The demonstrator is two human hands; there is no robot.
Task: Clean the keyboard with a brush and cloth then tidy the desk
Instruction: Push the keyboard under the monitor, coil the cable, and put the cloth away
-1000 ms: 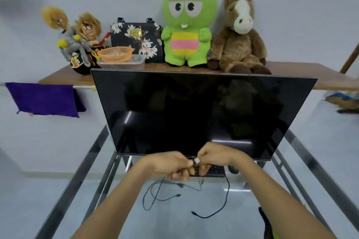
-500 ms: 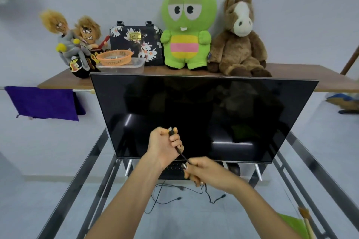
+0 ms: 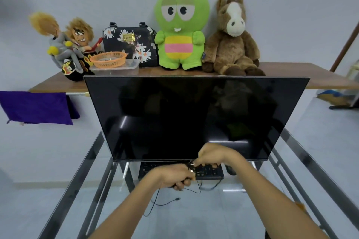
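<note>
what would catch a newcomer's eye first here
Probably the bright green plush toy on the wooden shelf, with the brown plush horse on its right. Below them a big dark monitor fills the middle. At its lower edge the left hand and right hand work a black cable.

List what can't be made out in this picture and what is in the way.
- Keyboard, head view: its left keys sit behind the left hand, the middle behind the right hand.
- Cable: the bundle inside the left hand is covered by curled fingers.
- Small black object right of the keyboard: mostly behind the right forearm; likely a mouse.
- Orange basket: contents too small to identify.
</note>
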